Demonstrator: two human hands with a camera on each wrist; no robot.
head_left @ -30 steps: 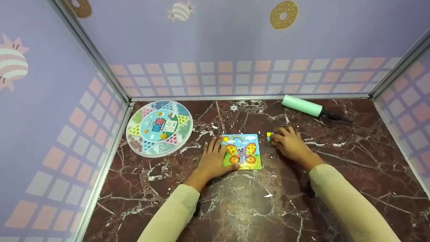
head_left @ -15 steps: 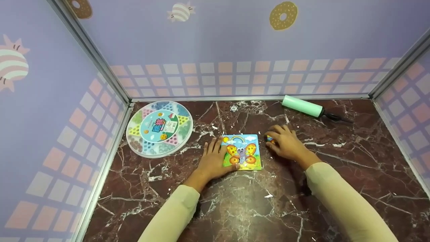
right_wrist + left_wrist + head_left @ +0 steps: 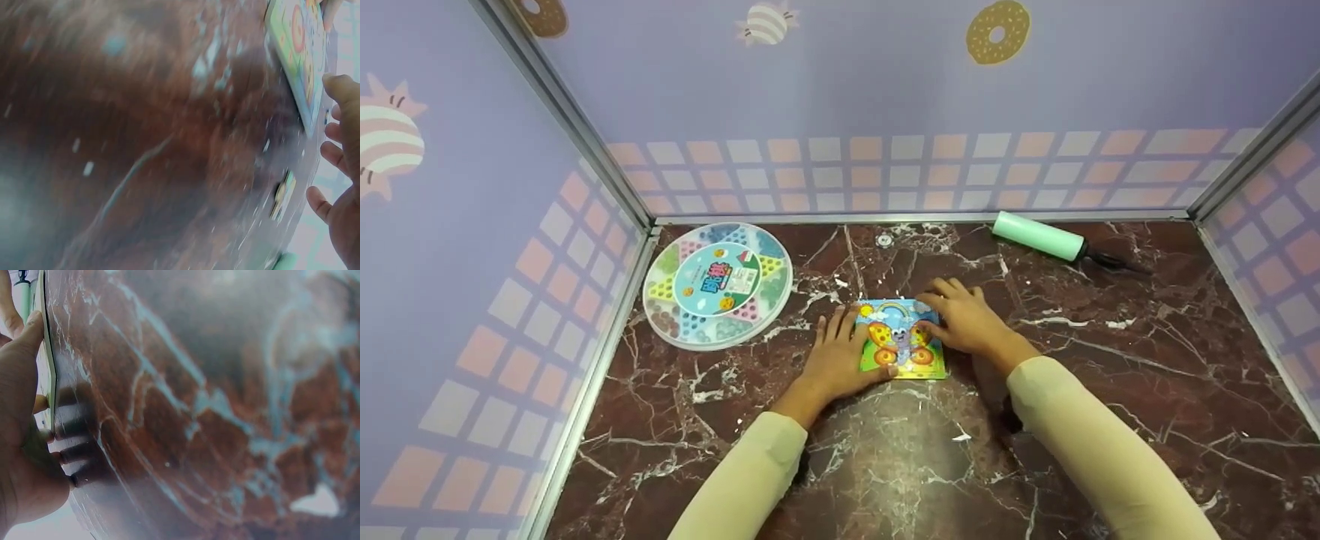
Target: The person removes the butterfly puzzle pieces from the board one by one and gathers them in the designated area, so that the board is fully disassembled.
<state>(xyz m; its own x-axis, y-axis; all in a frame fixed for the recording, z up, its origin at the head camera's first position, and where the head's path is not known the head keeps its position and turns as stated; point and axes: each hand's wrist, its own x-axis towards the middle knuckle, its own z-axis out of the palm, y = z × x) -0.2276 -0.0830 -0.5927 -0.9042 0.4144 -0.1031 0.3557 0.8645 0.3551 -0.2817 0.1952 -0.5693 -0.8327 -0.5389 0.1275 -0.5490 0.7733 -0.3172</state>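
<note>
In the head view a square butterfly jigsaw puzzle (image 3: 901, 346) lies flat on the marble surface. My left hand (image 3: 838, 361) rests along its left side, with fairly straight fingers and the thumb at the front edge. My right hand (image 3: 964, 319) is over the puzzle's back right corner and partly covers that butterfly wing. In the right wrist view its fingers are apart, with nothing visible between them. A small flat colourful piece (image 3: 283, 194) lies on the surface beside the puzzle in that view; the head view does not show it.
A round Chinese checkers case (image 3: 718, 286) lies at the back left. A mint-green hand pump (image 3: 1039, 236) with a black end lies at the back right. A small round disc (image 3: 883, 241) is near the back wall. Panels (image 3: 825, 90) enclose the back and sides.
My right hand has moved left from the small colourful piece to the puzzle's back right corner. That piece has gone from sight in the head view. My left hand stays put.
</note>
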